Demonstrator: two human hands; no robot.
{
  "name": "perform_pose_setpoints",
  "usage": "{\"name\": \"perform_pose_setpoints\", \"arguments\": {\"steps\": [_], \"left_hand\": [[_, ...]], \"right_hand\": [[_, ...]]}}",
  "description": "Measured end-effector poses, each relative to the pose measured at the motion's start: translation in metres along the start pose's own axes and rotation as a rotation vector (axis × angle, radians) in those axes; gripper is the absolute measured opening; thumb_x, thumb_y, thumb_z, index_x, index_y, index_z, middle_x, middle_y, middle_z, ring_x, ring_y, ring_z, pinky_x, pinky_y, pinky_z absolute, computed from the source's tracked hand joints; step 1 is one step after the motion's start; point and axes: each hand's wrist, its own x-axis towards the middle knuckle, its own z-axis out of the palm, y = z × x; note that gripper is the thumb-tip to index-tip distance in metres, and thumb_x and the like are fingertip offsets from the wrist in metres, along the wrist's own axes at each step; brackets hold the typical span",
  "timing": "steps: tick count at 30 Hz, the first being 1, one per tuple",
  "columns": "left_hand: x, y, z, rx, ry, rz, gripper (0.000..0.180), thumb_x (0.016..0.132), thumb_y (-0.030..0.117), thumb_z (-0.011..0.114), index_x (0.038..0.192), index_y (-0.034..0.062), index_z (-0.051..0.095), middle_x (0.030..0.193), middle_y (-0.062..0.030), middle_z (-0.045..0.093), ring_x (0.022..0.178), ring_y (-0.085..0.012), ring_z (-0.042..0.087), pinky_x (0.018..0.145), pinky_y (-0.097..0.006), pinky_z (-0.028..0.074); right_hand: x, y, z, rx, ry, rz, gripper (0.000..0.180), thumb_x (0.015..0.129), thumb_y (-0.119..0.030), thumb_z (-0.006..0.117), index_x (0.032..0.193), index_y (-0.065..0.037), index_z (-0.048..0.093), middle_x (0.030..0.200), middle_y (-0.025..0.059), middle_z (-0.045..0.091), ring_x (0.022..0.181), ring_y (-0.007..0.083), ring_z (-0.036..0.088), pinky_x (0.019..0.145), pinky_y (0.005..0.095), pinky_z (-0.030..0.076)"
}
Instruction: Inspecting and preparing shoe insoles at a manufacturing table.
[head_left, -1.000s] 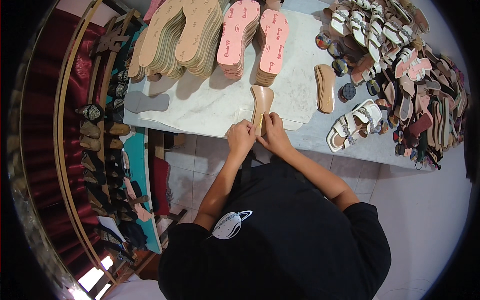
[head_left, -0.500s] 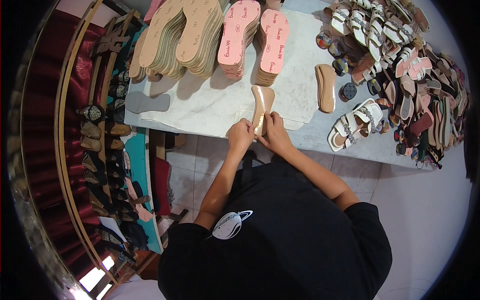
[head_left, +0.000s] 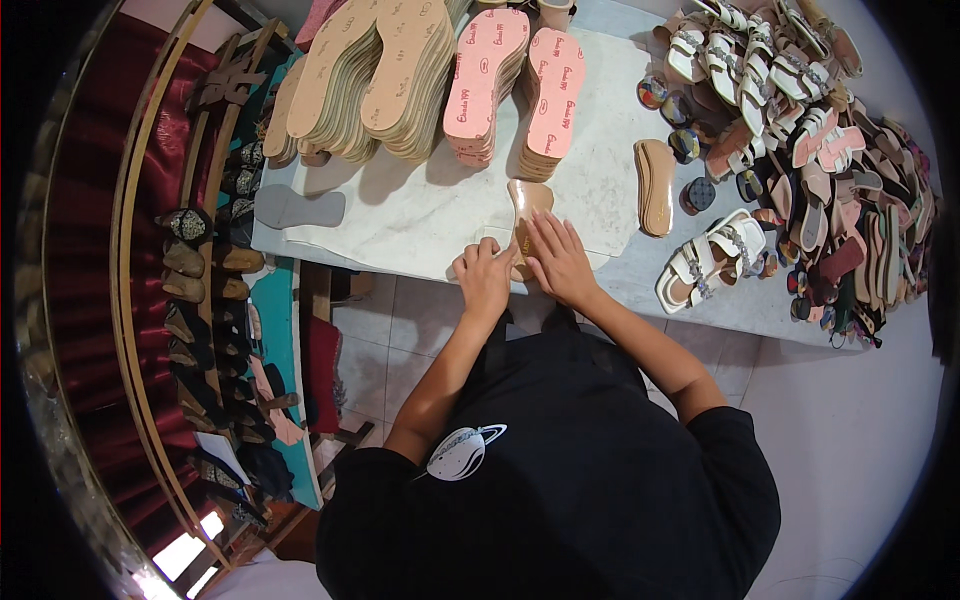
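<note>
Your right hand [head_left: 560, 262] lies flat with open fingers on the tan sole [head_left: 525, 215], whose long axis points away from you on the table [head_left: 420, 215]; your left hand [head_left: 484, 280], fingers curled, touches its near end.

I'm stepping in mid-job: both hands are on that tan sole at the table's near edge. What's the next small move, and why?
Probably keep pressing and smooth toward the heel. The right hand lies flat on the tan sole, the left hand pinches its near end, and it rests on the white sheet, so it looks mid-press.
</note>
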Motion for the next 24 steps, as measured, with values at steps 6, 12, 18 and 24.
{"name": "perform_pose_setpoints", "arguments": {"steps": [6,12,18,24], "left_hand": [[0.012,0.0,0.001,0.057,-0.048,0.064,0.041,0.069,0.016,0.068,0.11,0.0179,0.061,0.107,-0.0003,0.05,0.096,-0.0214,0.044,0.077,-0.041,0.029],[0.067,-0.005,-0.007,0.151,-0.267,0.342,0.093,0.058,0.015,0.076,0.139,0.0184,0.029,0.144,0.0054,0.03,0.113,-0.0281,0.039,0.089,-0.05,0.028],[0.085,0.018,-0.002,0.545,-0.599,0.271,0.105,0.046,0.027,0.085,0.137,0.0143,0.033,0.142,0.0035,0.033,0.118,-0.027,0.038,0.092,-0.052,0.025],[0.096,0.062,-0.006,0.27,-0.421,0.358,0.098,0.05,0.026,0.082,0.136,0.0138,0.035,0.142,0.0006,0.034,0.113,-0.0268,0.042,0.086,-0.049,0.029]], "right_hand": [[-0.006,0.012,0.023,-0.145,-0.079,0.04,0.061,0.087,-0.033,0.044,0.137,-0.002,0.028,0.145,0.0129,0.023,0.135,0.0263,0.021,0.105,0.059,0.005],[-0.003,0.012,0.019,-0.042,-0.088,0.059,0.065,0.085,-0.036,0.047,0.136,0.0,0.029,0.143,0.0139,0.027,0.133,0.0254,0.024,0.104,0.061,0.007],[-0.006,0.02,0.008,0.037,-0.02,0.122,0.063,0.081,-0.031,0.055,0.132,-0.001,0.035,0.139,0.0143,0.033,0.129,0.0278,0.031,0.103,0.0601,0.012],[-0.034,0.066,-0.039,0.127,0.401,0.43,0.044,0.078,-0.011,0.058,0.119,0.002,0.047,0.123,0.02,0.047,0.112,0.0355,0.046,0.093,0.0451,0.038]]}}
